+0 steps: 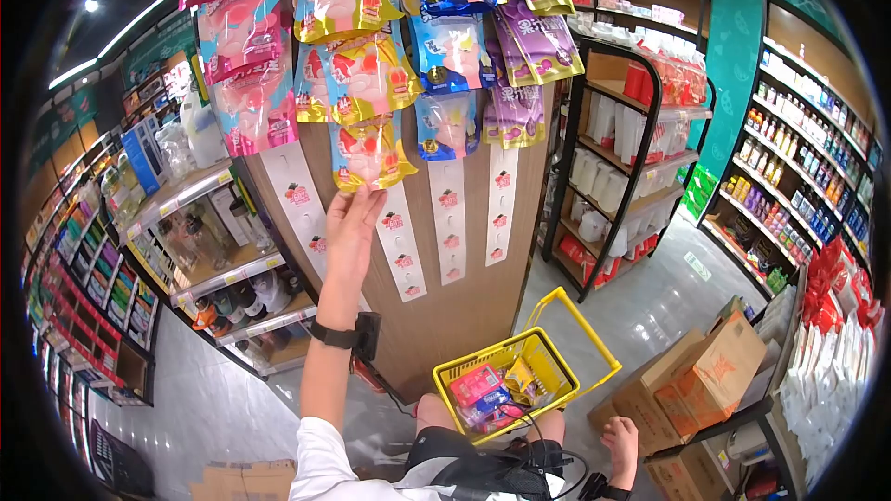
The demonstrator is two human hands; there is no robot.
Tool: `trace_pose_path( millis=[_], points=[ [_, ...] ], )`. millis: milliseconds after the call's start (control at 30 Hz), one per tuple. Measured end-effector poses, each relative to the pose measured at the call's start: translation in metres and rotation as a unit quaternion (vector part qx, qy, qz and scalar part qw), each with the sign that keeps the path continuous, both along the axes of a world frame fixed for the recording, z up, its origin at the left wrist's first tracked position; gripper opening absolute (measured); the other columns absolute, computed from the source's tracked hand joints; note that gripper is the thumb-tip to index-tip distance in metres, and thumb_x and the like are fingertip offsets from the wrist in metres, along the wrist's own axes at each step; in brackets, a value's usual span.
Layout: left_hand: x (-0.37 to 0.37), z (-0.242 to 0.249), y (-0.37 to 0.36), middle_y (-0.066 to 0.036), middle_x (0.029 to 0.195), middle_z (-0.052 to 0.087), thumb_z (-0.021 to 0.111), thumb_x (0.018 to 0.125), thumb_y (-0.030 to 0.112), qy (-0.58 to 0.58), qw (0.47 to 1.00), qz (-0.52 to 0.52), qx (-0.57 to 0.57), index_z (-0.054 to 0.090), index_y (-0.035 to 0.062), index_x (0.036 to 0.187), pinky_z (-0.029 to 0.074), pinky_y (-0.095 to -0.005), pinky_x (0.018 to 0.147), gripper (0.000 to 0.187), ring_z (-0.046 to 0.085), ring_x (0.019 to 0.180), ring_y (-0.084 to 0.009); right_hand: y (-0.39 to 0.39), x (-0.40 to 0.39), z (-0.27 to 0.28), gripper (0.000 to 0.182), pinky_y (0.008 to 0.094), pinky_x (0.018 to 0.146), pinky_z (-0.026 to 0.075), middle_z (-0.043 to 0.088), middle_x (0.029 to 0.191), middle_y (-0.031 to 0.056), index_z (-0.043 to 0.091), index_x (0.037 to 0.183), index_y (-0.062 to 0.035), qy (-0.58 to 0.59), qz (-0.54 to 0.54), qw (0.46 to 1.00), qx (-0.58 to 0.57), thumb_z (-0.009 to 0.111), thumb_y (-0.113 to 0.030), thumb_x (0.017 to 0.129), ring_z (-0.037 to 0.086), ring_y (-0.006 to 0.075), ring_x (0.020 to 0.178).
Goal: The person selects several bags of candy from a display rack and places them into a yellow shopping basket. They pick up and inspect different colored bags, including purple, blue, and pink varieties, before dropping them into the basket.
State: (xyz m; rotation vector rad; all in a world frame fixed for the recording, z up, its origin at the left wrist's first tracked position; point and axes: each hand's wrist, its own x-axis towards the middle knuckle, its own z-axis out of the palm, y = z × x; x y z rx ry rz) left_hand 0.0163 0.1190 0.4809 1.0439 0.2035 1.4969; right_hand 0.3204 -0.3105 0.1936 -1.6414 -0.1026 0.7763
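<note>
Left hand at the lower edge of a yellow-edged pouch, the lowest in its column on the wooden display panel; a white strip runs below it. The arm is raised, the fingers extended close together and the fingertips in contact with the pouch's bottom seam; whether they pinch it or merely touch it cannot be told. The right hand is low, near the cardboard boxes, its fingers loosely curled; whether it holds anything is unclear. Good handling here probably depends on a firm hold on the seam between thumb and fingers, since a light touch may slip on the glossy film. Any pull should be gentle and in line with the hanging point, which is hidden, lest the top tear. The hand is best kept clear of the blue pouch just beside it. A yellow basket, holding several packs, stands below, near the person's legs.
</note>
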Motion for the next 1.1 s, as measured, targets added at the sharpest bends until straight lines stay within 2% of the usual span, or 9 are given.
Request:
trace_pose_path(
  millis=[200, 333, 567, 767, 1100],
  points=[
    [-0.016, 0.003, -0.005, -0.008, 0.096, 0.059, 0.057, 0.086, 0.011, -0.009, 0.998, 0.047, 0.039, 0.050, 0.0032, 0.092, 0.044, -0.0329, 0.093, 0.012, 0.058, 0.093, -0.0172, 0.001, -0.001, 0.000, 0.021, 0.0249, 0.056, 0.044, 0.055, 0.081, 0.0027, 0.055, 0.095, -0.0049, -0.010, -0.004, 1.000, -0.003, 0.051, -0.022, 0.084, 0.047, 0.0100, 0.061],
    [-0.018, 0.011, -0.010, -0.008, 0.097, 0.060, 0.057, 0.086, 0.009, -0.029, 0.996, 0.060, 0.051, 0.051, 0.0037, 0.092, 0.045, -0.0333, 0.093, 0.010, 0.058, 0.095, -0.0178, 0.004, 0.003, -0.003, 0.017, 0.0256, 0.058, 0.047, 0.055, 0.079, 0.0017, 0.054, 0.096, -0.0072, -0.013, 0.014, 1.000, -0.009, 0.050, -0.021, 0.086, 0.050, 0.0110, 0.063],
    [-0.018, 0.026, -0.020, -0.010, 0.102, 0.059, 0.055, 0.086, 0.008, -0.067, 0.996, 0.030, 0.053, 0.051, 0.0049, 0.096, 0.045, -0.0336, 0.093, 0.011, 0.057, 0.099, -0.0187, 0.010, 0.005, -0.006, 0.017, 0.0250, 0.059, 0.047, 0.056, 0.080, 0.0025, 0.055, 0.095, -0.0071, -0.026, 0.016, 0.999, -0.022, 0.050, -0.021, 0.085, 0.050, 0.0105, 0.062],
    [-0.016, 0.016, -0.037, -0.009, 0.103, 0.058, 0.054, 0.087, 0.010, -0.035, 0.999, 0.012, 0.009, 0.048, 0.0051, 0.104, 0.045, -0.0311, 0.093, 0.018, 0.057, 0.099, -0.0174, 0.006, 0.004, -0.010, 0.017, 0.0249, 0.058, 0.047, 0.056, 0.079, 0.0023, 0.055, 0.094, -0.0072, -0.036, 0.013, 0.999, -0.023, 0.050, -0.021, 0.085, 0.050, 0.0100, 0.060],
    [-0.010, -0.021, -0.040, -0.007, 0.102, 0.059, 0.055, 0.087, 0.013, 0.008, 1.000, -0.016, -0.006, 0.049, 0.0051, 0.099, 0.045, -0.0308, 0.090, 0.015, 0.057, 0.097, -0.0158, 0.007, 0.003, -0.011, 0.017, 0.0245, 0.059, 0.046, 0.055, 0.078, 0.0017, 0.055, 0.093, -0.0070, -0.041, 0.011, 0.998, -0.040, 0.050, -0.022, 0.086, 0.050, 0.0093, 0.061]
  ],
)
